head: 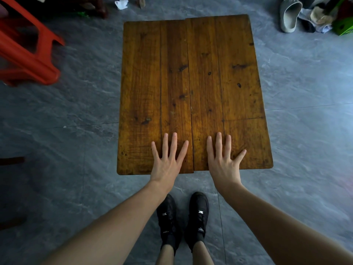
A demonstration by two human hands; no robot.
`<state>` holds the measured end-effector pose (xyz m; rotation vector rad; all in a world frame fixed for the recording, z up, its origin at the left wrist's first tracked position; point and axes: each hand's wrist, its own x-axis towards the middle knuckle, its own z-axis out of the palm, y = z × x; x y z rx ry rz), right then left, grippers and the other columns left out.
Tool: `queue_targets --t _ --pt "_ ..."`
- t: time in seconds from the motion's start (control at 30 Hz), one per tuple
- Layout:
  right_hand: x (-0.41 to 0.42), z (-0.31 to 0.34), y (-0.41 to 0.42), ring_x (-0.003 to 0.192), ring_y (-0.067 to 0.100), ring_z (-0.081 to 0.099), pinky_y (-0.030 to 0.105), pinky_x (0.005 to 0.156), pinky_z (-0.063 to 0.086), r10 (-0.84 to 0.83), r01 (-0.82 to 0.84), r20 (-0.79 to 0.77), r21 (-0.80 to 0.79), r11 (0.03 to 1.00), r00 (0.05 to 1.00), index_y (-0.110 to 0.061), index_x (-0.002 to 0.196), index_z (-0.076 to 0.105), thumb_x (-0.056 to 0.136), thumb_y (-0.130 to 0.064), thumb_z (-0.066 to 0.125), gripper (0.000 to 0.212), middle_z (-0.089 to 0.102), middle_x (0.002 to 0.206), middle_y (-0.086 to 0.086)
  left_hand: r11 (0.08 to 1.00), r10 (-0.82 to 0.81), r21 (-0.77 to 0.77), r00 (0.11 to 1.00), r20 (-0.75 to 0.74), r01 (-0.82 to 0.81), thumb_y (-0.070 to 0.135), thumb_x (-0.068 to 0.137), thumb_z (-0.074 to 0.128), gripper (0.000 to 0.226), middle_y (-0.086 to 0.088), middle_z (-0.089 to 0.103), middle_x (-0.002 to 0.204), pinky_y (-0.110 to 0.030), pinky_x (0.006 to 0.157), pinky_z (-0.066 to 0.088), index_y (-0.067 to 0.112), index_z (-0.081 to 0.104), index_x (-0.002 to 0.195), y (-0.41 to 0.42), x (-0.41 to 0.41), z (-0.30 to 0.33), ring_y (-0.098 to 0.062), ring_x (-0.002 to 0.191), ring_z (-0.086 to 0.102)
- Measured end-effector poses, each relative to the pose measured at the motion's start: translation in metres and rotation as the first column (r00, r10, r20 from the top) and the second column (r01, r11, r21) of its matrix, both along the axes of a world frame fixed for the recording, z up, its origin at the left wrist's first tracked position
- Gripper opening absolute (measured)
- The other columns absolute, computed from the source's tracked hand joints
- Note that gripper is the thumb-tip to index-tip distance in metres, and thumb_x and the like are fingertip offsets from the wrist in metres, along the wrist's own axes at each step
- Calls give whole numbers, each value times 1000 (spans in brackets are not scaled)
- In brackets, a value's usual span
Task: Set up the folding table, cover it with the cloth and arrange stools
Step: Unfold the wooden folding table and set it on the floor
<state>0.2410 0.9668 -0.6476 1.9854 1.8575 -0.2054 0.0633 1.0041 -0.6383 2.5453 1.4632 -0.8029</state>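
Both hands are down flat on the brown wooden plank folding desk (193,88), which stands unfolded on the grey stone-patterned floor (76,115) right in front of the person's black shoes (183,217). The left hand (167,159) lies spread, fingers straight, on the left leaf by the near edge; the right hand (223,159) mirrors it on the right leaf, fingers fanned, palm pressing. Neither grips anything.

Look at that top: 2 leaves of solid board meeting at a centre seam, the near and far edges slightly stepped where the halves join. My read is that this is stiff and fairly heavy, with a varnished face that could be slick under a palm. Flat pressure either side of the seam looks like a check that the leaves sit level and locked. To shift it, the outer side edges would be the sounder hold, since fingers near the seam could get nipped if a leaf drops.

No cloth shows anywhere yet, so covering is still to come. The red plastic stool (28,50) waits well apart at the upper left; it looks light and rigid, best taken by a leg or the seat rim. Grey slippers and clutter (309,16) sit off at the far right.
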Motion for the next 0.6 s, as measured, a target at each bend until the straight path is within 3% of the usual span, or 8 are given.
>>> queue_targets --t 0.47,0.6 --pt "-1 1 6 144 49 12 80 94 30 -11 12 7 -41 999 1000 -9 155 7 86 -19 66 92 9 159 25 999 23 -31 1000 -15 -24 17 80 75 129 -28 -41 145 -70 111 12 15 -38 142 4 6 -2 -52 136 -28" --pt "-4 6 7 144 50 11 78 96 30 -42 40 -26 -91 995 999 -8 155 7 84 -20 70 96 8 159 26 994 46 -101 998 36 -42 34 77 75 131 -26 -44 144 -73 109 6 17 -36 143 6 5 -1 -51 134 -33"
